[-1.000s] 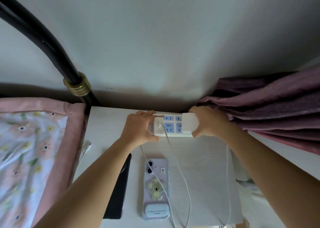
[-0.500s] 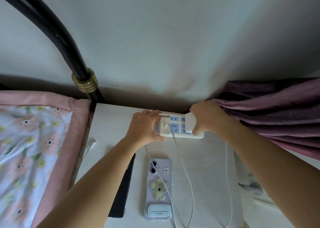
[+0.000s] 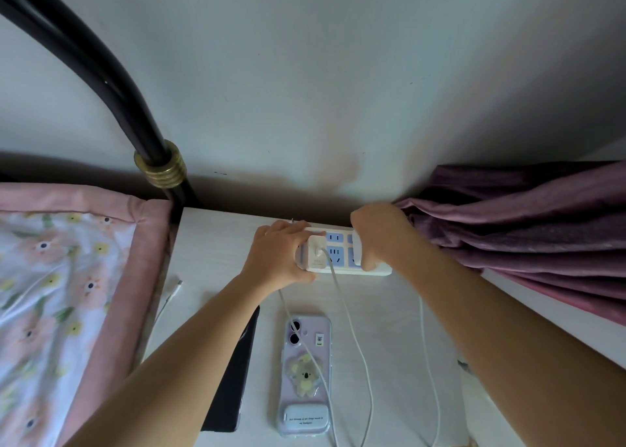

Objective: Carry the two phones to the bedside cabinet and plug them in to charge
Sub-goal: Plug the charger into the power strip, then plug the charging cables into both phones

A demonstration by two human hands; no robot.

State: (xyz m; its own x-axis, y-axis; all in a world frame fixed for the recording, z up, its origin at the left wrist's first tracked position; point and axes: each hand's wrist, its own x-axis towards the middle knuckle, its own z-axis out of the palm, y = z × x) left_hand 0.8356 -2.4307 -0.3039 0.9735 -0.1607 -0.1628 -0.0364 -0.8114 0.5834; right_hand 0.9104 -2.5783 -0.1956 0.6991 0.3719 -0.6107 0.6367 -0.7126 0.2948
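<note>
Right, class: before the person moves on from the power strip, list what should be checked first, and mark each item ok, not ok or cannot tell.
1. Power strip steadied by left hand: ok.
2. First charger seated at the strip's left end, cable attached: ok.
3. Second charger under right hand fully pushed in: cannot tell, the hand covers it.
4. Both phones on the bedside cabinet: ok, lilac phone and black phone lie face down.
5. Cables plugged into the phones: cannot tell, ends run out of view.
</note>
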